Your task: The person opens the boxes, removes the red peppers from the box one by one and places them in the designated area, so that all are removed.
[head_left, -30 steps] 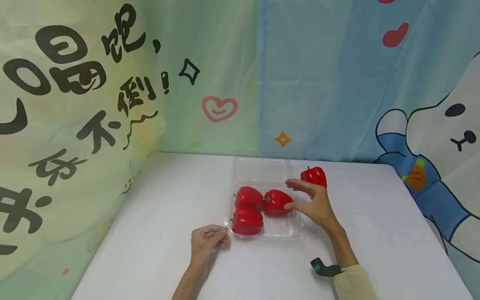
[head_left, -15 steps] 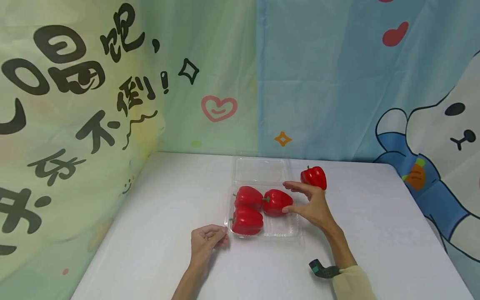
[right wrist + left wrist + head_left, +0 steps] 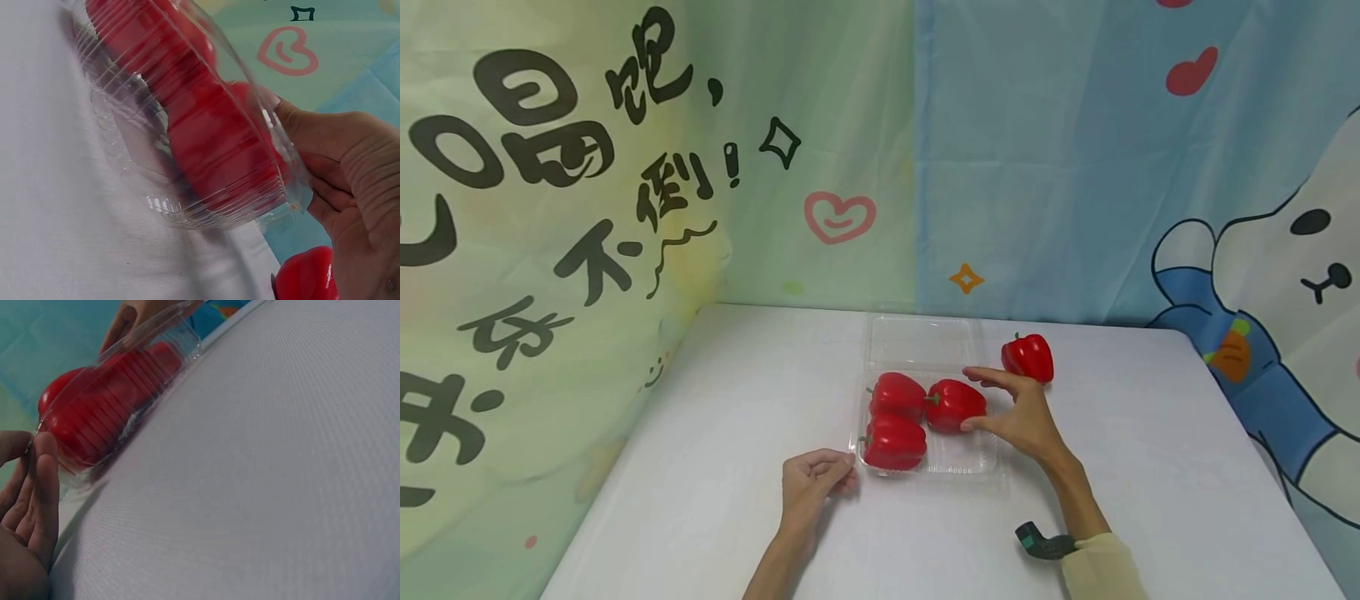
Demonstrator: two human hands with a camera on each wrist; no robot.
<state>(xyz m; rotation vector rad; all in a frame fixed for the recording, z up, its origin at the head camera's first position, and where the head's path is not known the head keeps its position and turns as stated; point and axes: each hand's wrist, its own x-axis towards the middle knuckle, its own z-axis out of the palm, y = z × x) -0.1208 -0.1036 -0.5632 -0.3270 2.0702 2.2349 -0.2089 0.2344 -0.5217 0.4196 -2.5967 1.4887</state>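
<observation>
My left hand pinches the left front rim of a clear plastic clamshell box between thumb and fingers. Inside the box lie three red bell peppers: one at the back left, one at the front left, and one at the right. My right hand reaches over the box's right side, thumb and fingers spread apart around the right pepper. Its thumb lies at that pepper's lower right side, and its other fingers stretch beyond it. In the right wrist view, the box wall stands in front of the peppers.
Another red bell pepper lies on the white table at the back right, just beyond my right hand. The box's lid lies folded back towards the printed curtain behind the table.
My right hand has shifted slightly left and toward me, its thumb sliding lower along the right pepper. My left hand and the peppers stay where they were.
</observation>
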